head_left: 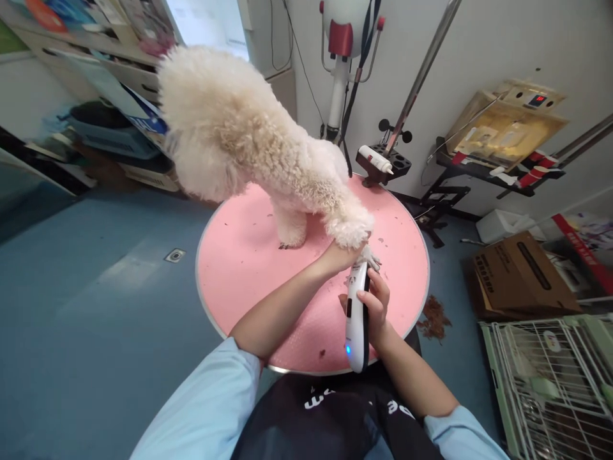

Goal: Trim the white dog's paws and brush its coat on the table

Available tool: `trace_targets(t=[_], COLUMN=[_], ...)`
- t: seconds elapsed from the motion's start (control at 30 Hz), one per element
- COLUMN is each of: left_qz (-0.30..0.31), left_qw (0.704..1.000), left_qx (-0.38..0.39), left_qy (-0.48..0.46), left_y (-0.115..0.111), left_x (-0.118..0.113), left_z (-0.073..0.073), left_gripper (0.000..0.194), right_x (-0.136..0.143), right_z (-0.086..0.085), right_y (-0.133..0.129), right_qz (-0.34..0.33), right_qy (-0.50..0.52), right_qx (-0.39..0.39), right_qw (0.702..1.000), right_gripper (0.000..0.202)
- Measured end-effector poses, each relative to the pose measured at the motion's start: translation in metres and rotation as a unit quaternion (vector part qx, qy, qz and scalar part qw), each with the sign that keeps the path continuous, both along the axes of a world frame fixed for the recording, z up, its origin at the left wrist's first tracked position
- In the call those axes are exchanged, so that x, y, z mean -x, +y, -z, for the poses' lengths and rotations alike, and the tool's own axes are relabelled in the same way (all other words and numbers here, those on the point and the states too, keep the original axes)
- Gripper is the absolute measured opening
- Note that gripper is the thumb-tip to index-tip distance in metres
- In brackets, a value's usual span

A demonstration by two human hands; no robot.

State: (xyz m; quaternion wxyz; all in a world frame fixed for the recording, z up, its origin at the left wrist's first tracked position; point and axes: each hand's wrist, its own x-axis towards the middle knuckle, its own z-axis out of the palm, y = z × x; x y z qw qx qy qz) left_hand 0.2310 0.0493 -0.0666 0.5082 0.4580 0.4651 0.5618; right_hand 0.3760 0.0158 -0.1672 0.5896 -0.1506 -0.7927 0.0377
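Right hand [375,306] is wrapped around a white cordless handheld clipper with a black side strip [357,316], just below frame centre, fingers closed on the body, a blue light lit at its lower end, head pointing up at the paw. Left hand [338,258] is closed around the lifted rear paw [368,255] of the cream curly-coated small dog [249,128], holding it just above the clipper head; head and paw look to be touching or very nearly so, I can't tell which. The dog faces away, its body filling upper centre-left, the other rear foot planted on the round pink grooming table with a metal rim [249,268], which fills mid-frame. Small fur clippings are scattered on the pink surface to the right of the paw. My read: the step in hand is paw trimming, mid-stroke or about to start. The next move calls for a steady paw hold, a shallow clipper angle and short light passes, since the dog is balancing with one leg raised and could pull away. Further out: a grooming arm post [421,76] upper right, a white stand dryer with red trim [341,45] top centre, a brown cardboard box [524,275] at right, a wire cage [555,383] lower right, and a pile of brown fur [433,316] on the blue floor beside the table.
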Motion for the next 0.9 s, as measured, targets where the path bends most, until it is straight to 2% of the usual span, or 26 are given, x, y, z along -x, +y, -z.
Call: trace_targets(t=[0.17, 0.3, 0.43, 0.63, 0.83, 0.9], left_qz=[0.051, 0.015, -0.016, -0.016, -0.002, 0.002], left_qw=[0.998, 0.999, 0.998, 0.993, 0.987, 0.987], left_qx=[0.041, 0.042, 0.019, -0.025, -0.023, -0.013], left_qy=[-0.019, 0.016, 0.061, 0.117, 0.157, 0.158], left_y=[-0.001, -0.002, -0.003, -0.002, 0.0, 0.001], left_x=[0.0, 0.004, 0.01, 0.02, 0.024, 0.027], left_z=[0.003, 0.0, 0.001, 0.012, 0.016, 0.019], left_gripper=[0.035, 0.035, 0.032, 0.035, 0.04, 0.038], right_x=[0.0, -0.005, -0.002, 0.005, 0.007, 0.008], right_z=[-0.01, -0.015, -0.021, -0.032, -0.033, -0.033], right_y=[-0.002, -0.004, -0.005, -0.005, -0.006, -0.001], right_qz=[0.002, -0.036, -0.004, -0.015, 0.017, -0.015], right_qy=[-0.013, -0.006, 0.019, -0.016, 0.036, 0.023], right_qx=[0.013, 0.032, 0.046, 0.068, 0.098, 0.118], right_qw=[1.0, 0.999, 0.999, 0.997, 0.994, 0.993], right_gripper=[0.055, 0.055, 0.054, 0.044, 0.039, 0.038])
